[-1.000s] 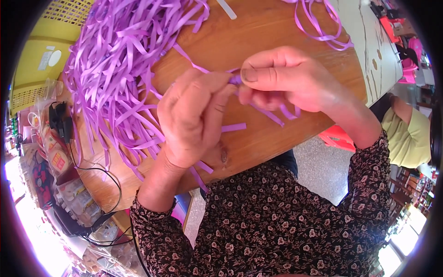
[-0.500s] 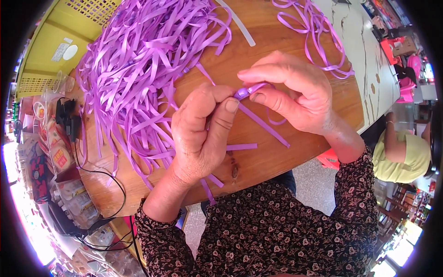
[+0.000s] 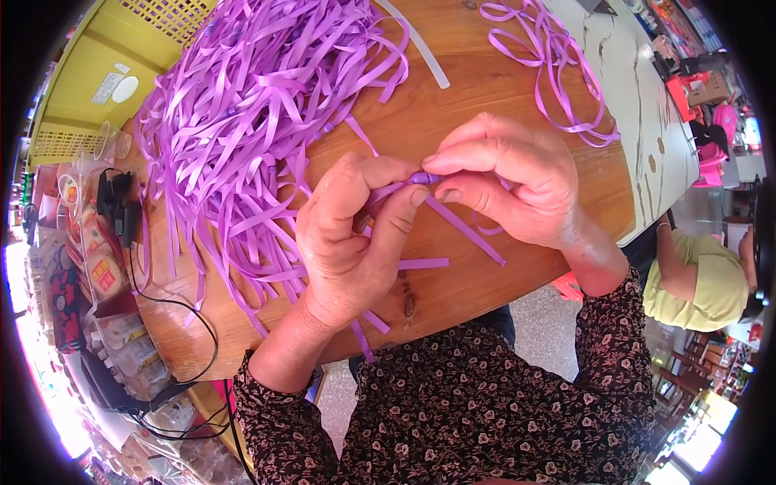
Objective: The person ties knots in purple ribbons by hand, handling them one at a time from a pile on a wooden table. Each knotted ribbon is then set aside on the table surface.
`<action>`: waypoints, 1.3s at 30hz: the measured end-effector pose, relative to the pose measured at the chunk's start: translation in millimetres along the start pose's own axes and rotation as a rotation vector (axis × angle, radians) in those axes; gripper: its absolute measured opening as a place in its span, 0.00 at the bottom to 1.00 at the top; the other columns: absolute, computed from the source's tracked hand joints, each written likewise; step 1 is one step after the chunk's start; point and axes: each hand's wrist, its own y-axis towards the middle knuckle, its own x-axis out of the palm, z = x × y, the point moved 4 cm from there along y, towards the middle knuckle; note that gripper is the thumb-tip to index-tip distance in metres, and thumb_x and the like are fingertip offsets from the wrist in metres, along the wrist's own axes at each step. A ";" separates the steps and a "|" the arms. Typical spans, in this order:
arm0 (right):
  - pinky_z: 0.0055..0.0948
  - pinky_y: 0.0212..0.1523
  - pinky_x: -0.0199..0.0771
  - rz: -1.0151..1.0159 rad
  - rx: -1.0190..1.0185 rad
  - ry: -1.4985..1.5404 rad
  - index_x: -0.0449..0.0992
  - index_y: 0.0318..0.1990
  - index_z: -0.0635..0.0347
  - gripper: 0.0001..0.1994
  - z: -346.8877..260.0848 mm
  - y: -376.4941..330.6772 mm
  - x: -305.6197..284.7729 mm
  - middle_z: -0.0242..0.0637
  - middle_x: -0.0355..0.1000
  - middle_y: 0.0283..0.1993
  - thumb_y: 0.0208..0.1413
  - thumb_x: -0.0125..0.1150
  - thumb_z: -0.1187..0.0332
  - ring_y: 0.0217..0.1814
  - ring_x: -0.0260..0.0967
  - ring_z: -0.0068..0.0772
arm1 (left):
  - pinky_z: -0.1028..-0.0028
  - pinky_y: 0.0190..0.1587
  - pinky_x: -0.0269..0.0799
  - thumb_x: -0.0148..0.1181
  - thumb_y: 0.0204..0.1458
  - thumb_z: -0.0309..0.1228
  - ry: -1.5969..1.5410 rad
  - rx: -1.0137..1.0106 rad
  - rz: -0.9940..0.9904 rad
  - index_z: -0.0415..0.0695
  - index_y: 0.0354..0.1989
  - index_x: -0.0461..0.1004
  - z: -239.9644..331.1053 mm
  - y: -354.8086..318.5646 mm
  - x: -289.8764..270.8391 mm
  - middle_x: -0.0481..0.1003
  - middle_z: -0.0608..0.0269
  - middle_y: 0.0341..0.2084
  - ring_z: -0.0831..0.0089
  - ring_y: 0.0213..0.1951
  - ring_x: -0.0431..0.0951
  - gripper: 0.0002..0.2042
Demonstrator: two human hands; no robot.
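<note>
Both my hands meet over the wooden surface [image 3: 453, 121]: left hand [image 3: 352, 242] and right hand [image 3: 513, 190], fingers clamped together on one small rolled purple ribbon piece [image 3: 422, 177]. One big heap of purple ribbons [image 3: 250, 121] lies left, one looser tangle [image 3: 550, 65] top right, one yellow basket [image 3: 97, 81] beyond.

The one camera sits on my head and looks straight down, very close, at my left hand [image 3: 352, 242] and right hand [image 3: 517, 190] over the wooden table [image 3: 485, 97].
</note>
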 end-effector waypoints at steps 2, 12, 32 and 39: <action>0.21 0.29 0.71 0.017 0.131 0.054 0.78 0.39 0.63 0.11 4.3 0.1 -0.8 0.38 0.74 0.33 0.46 0.67 0.77 0.31 0.72 0.24 | 0.79 0.24 0.60 0.64 0.45 0.18 -0.015 -0.037 0.003 0.40 0.32 0.74 -0.4 -0.3 -0.3 0.71 0.66 0.22 0.78 0.21 0.65 0.07; 0.21 0.26 0.70 -0.011 0.089 0.012 0.76 0.37 0.64 0.09 3.1 -1.4 -0.2 0.38 0.74 0.31 0.47 0.65 0.80 0.29 0.72 0.27 | 0.79 0.26 0.61 0.60 0.51 0.19 -0.053 -0.146 -0.046 0.38 0.33 0.74 -5.5 1.5 -0.3 0.69 0.66 0.21 0.78 0.23 0.65 0.03; 0.26 0.23 0.67 0.017 -0.102 -0.089 0.75 0.35 0.71 0.09 -12.6 -7.7 3.0 0.41 0.72 0.29 0.46 0.66 0.76 0.25 0.69 0.30 | 0.76 0.26 0.65 0.60 0.48 0.17 0.071 0.142 -0.159 0.38 0.31 0.74 6.6 -2.7 9.7 0.72 0.61 0.22 0.71 0.22 0.69 0.04; 0.24 0.25 0.68 -0.018 -0.070 -0.003 0.75 0.38 0.71 0.11 -11.6 -0.9 -2.8 0.42 0.72 0.30 0.48 0.65 0.75 0.26 0.70 0.30 | 0.76 0.26 0.65 0.60 0.48 0.16 -0.073 0.112 -0.120 0.38 0.31 0.74 3.3 0.4 5.6 0.74 0.62 0.23 0.73 0.22 0.69 0.04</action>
